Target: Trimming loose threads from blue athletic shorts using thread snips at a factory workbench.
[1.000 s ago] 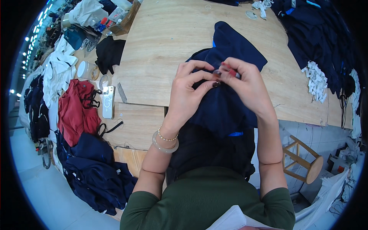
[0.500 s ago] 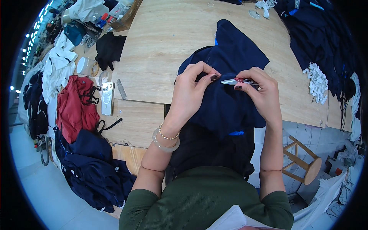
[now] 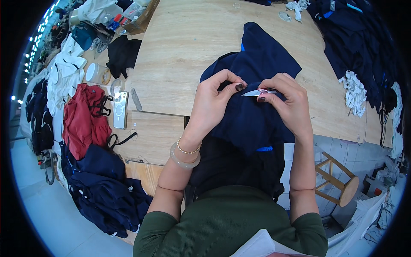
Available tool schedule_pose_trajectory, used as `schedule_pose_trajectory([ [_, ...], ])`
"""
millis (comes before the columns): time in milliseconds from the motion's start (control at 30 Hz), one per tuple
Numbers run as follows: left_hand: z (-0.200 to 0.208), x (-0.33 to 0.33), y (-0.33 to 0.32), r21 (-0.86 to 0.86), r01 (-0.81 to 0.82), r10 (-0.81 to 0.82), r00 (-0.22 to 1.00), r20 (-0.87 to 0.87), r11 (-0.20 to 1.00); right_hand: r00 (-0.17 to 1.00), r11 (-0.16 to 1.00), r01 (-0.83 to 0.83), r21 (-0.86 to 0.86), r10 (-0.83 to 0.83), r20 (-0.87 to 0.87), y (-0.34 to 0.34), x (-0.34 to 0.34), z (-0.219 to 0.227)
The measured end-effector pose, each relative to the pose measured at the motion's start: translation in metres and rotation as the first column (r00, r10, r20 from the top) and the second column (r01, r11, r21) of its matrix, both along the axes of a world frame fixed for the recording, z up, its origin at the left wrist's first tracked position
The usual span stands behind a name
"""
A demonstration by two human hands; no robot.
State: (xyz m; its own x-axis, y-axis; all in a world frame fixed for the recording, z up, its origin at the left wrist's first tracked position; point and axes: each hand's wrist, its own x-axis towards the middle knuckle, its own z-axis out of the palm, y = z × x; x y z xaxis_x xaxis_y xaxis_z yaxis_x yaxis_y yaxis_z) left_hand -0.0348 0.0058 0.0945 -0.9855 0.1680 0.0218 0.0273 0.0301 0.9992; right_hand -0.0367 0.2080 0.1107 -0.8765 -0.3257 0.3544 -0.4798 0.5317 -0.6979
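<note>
A navy blue garment [image 3: 261,55] lies over the table's near edge and hangs down toward my lap, with small bright blue patches showing. My left hand [image 3: 214,97] pinches a fold of this cloth between thumb and index finger. In my right hand [image 3: 287,100] are small thread snips [image 3: 252,92] with silver blades and a reddish grip. Their tips point left and lie against the fabric, close to my left fingertips. Whether a thread sits between the blades is too small to make out.
A wooden table [image 3: 180,55] spreads ahead. On the left lie a red garment [image 3: 85,124], a phone [image 3: 120,110], a clear jar [image 3: 96,73] and a navy pile [image 3: 107,192]. Dark clothes [image 3: 351,43] and white strips [image 3: 354,92] are at the right. A wooden stool [image 3: 349,190] lies lower right.
My right hand has shifted slightly left with the snips, bringing the blades nearer my left fingertips. My left hand keeps its pinch almost in place.
</note>
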Motion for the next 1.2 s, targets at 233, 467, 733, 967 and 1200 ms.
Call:
schedule_pose_trajectory([
  [233, 0.002, 0.0, -0.001, -0.003, 0.005, -0.005, 1.0, 0.012, 1.0, 0.999, 0.998, 0.049, -0.029, -0.05, -0.009, -0.004, -0.001, -0.002],
  [467, 0.0, -0.001, -0.001, 0.023, 0.003, -0.004, 1.0, 0.01, 1.0, 0.998, 0.996, 0.054, -0.068, -0.051, 0.04, -0.004, 0.0, -0.004],
  [733, -0.003, 0.002, 0.0, 0.142, -0.146, 0.145, 0.989, 0.015, 0.979, 0.931, 0.827, 0.201, -0.525, 0.007, 0.366, -0.002, 0.001, -0.022],
  [967, -0.004, 0.001, 0.003, 0.188, -0.126, 0.125, 0.992, 0.016, 0.974, 0.996, 0.957, -0.002, -0.291, 0.029, 0.088, -0.024, 0.0, -0.018],
  [1200, 0.0, 0.001, -0.002, 0.168, -0.131, 0.116, 0.989, 0.094, 0.977, 0.936, 0.613, 0.305, -0.729, -0.049, 0.35, 0.007, -0.008, -0.035],
])
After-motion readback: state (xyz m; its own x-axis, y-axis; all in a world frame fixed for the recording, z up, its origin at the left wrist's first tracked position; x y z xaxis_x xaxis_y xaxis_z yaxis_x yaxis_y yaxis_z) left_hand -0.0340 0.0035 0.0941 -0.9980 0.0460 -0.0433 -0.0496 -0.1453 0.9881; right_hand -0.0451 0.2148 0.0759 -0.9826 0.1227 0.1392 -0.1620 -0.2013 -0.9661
